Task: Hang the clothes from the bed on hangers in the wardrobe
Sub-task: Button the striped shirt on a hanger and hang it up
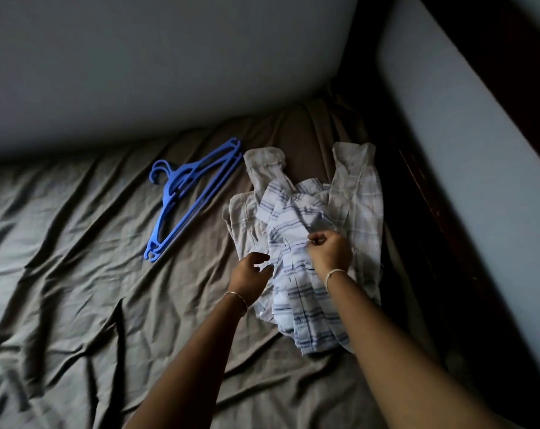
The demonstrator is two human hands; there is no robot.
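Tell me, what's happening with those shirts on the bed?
A person is sorting clothes to hang up. Their right hand pinches a fold of the striped shirt, which lies on top of a pale checked shirt. Their left hand is at the striped shirt's edge; I can't tell if it grips. The blue hangers lie untouched on the bed sheet, so nothing is on a hanger yet.

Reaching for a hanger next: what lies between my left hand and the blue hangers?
Mostly wrinkled brown bedsheet between the left hand and the blue hangers, plus an edge of the pale shirt by the hand; head view.
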